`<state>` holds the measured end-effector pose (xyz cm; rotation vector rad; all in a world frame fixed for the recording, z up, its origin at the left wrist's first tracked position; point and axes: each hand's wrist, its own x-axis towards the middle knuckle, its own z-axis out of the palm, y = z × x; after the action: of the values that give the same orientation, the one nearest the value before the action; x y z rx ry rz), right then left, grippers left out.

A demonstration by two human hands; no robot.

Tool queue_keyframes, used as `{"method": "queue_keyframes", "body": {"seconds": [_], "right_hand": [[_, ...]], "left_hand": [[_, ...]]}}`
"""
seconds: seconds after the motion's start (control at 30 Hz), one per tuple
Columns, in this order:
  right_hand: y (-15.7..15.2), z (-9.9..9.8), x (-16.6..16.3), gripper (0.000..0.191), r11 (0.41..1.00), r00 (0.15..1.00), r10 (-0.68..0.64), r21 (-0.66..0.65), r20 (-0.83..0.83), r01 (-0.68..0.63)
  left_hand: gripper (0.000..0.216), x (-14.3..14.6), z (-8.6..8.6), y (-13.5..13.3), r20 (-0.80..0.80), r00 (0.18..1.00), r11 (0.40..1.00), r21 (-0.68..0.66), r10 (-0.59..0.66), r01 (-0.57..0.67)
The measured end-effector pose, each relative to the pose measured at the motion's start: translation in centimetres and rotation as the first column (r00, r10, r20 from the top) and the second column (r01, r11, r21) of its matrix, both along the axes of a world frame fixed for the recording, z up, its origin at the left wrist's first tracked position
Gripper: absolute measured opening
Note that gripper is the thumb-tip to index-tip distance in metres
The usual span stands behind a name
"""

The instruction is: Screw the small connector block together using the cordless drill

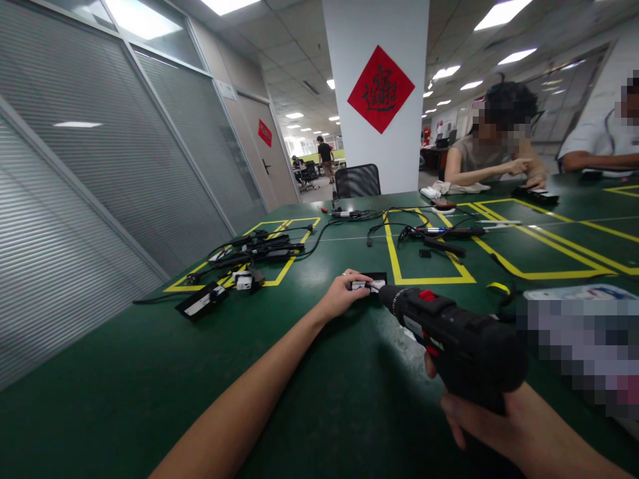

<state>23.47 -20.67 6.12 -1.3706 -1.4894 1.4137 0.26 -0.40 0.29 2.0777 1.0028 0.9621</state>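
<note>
My right hand [479, 412] is wrapped round the grip of a black cordless drill [449, 332] with red details. The drill points away from me and to the left. Its bit end meets a small white part in a black holder [378, 277] on the table; exact contact is too small to make out. My left hand [344, 294], a ring on one finger, pinches this black-and-white piece from the left and steadies it against the tabletop. The drill's chuck hides the piece's right side.
Black cables and adapters [269, 249] lie heaped at the left, near another black-and-white piece [202, 301] and a white block [243, 280]. Tools with cords [444, 232] lie within yellow tape outlines [434, 281]. Two people sit across at the right.
</note>
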Motion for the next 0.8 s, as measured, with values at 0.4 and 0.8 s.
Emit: {"method": "queue_keyframes", "body": {"seconds": [0.4,0.8], "right_hand": [[0.3,-0.8,-0.2,0.041,1.000,0.999,-0.005,-0.013,-0.054,0.004],[-0.1,0.8,-0.3,0.033,0.998,0.999,-0.051,-0.025,-0.019,0.051]], "left_hand": [[0.025,0.1,0.2,0.0,0.006,1.000,1.000,-0.020,0.004,-0.004],[0.026,0.0,0.1,0.0,0.009,1.000,0.999,-0.031,0.009,-0.009]]}}
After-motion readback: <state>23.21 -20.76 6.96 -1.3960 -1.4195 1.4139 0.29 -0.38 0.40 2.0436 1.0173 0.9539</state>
